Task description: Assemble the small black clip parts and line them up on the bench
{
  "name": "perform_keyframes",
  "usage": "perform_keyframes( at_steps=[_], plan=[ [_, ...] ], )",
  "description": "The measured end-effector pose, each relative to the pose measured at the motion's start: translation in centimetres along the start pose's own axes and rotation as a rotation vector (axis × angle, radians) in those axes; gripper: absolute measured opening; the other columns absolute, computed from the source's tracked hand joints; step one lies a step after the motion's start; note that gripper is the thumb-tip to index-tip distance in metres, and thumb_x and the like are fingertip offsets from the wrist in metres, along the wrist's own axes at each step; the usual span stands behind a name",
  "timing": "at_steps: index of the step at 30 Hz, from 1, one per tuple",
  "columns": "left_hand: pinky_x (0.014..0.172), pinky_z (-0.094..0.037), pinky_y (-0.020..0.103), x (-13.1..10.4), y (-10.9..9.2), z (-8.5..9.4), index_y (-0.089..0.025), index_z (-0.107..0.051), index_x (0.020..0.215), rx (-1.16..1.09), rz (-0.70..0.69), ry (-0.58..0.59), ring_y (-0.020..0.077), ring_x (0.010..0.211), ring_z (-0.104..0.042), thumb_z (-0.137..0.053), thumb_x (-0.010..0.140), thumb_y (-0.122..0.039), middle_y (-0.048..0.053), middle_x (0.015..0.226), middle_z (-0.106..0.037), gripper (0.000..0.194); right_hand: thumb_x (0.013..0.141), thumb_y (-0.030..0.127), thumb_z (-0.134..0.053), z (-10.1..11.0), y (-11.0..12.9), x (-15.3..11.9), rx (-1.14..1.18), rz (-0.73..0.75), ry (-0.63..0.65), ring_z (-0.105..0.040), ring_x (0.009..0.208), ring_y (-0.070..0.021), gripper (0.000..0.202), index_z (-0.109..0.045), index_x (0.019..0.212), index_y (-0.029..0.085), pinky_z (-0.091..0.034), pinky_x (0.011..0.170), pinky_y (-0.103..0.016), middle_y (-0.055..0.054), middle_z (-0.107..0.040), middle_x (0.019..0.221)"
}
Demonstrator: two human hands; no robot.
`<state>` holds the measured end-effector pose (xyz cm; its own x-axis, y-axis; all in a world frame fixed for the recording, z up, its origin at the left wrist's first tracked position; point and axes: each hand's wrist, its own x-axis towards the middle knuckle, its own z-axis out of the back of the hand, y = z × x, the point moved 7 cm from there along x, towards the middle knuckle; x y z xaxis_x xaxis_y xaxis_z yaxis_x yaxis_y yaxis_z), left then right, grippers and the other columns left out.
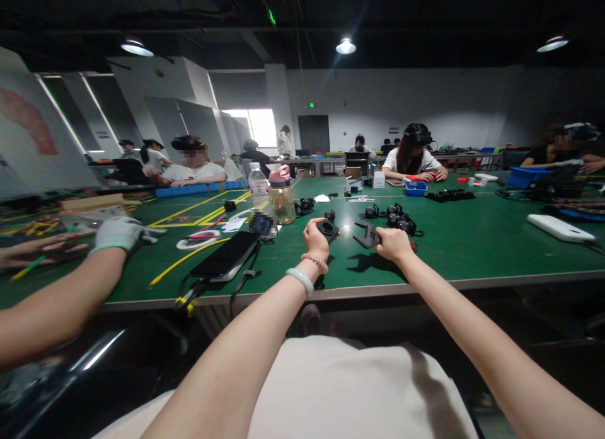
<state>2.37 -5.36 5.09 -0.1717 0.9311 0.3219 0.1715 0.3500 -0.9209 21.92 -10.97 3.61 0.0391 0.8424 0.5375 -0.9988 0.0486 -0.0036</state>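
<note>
My left hand (316, 237) is closed around a black part with a round opening (327, 228), held just above the front of the green table. To its right, my right hand (394, 244) grips a black adjustable wrench (365, 235). Its open jaws point left toward the black part, with a gap between the two. Just beyond my hands lie several small black parts with short cables, including a cluster (399, 218) behind my right hand and a single piece (329, 215) behind my left.
The green table (472, 244) carries a pink-capped bottle (282, 196), a clear water bottle (258, 184), a phone-like device (227, 256), a white power bank (560, 228) and a blue bin (416, 188). At left, a co-worker's gloved hand (116, 233) rests near cables. Other people sit opposite.
</note>
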Motion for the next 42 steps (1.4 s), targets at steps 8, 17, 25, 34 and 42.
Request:
perform_keyframes(
  at_steps=[8,17,25,34,42],
  plan=[
    [0.047,-0.048,0.032,-1.7,2.4,-3.3,-0.012,-0.056,0.068,-0.193,0.377,0.505,0.0151,0.049,-0.054,-0.033,0.068,-0.034,0.004,0.055,-0.056,0.032,0.063,0.028,-0.042,0.3,-0.1,0.0,-0.024,0.051,-0.008,-0.056,0.07,-0.0194,0.023,-0.057,0.078,0.018,-0.031,0.055,-0.024,-0.007,-0.063,0.079],
    [0.045,-0.047,0.032,-2.7,3.1,-4.0,-0.015,-0.056,0.072,-0.164,0.473,0.612,0.0174,0.052,-0.056,-0.038,0.066,-0.034,0.003,0.059,-0.059,0.027,0.061,0.03,-0.042,0.3,1.2,-0.3,-0.01,0.184,-0.02,-0.055,0.067,-0.0184,0.025,-0.057,0.076,0.017,-0.025,0.051,-0.024,-0.006,-0.062,0.075],
    [0.044,-0.047,0.033,-3.0,3.0,-4.3,-0.015,-0.054,0.071,-0.163,0.473,0.661,0.0182,0.051,-0.056,-0.041,0.064,-0.034,0.003,0.061,-0.058,0.024,0.061,0.028,-0.042,0.5,1.2,-0.4,0.005,0.208,-0.081,-0.053,0.064,-0.0173,0.023,-0.056,0.074,0.015,-0.021,0.05,-0.024,-0.007,-0.061,0.07],
    [0.044,-0.047,0.035,-3.3,2.8,-4.6,-0.015,-0.05,0.071,-0.153,0.473,0.707,0.0185,0.052,-0.056,-0.04,0.063,-0.032,0.002,0.062,-0.056,0.021,0.06,0.028,-0.042,0.7,1.1,-0.4,0.013,0.219,-0.155,-0.05,0.06,-0.0162,0.021,-0.055,0.07,0.015,-0.019,0.05,-0.025,-0.006,-0.059,0.067],
    [0.056,-0.045,0.027,-3.1,2.2,-4.9,-0.013,-0.053,0.068,-0.037,0.321,0.675,0.0143,0.06,-0.054,-0.041,0.063,-0.031,0.001,0.064,-0.056,0.022,0.059,0.029,-0.042,0.7,1.6,-0.4,0.027,0.245,-0.164,-0.049,0.06,-0.0155,0.021,-0.055,0.07,0.015,-0.019,0.05,-0.025,-0.006,-0.058,0.066]
  ],
)
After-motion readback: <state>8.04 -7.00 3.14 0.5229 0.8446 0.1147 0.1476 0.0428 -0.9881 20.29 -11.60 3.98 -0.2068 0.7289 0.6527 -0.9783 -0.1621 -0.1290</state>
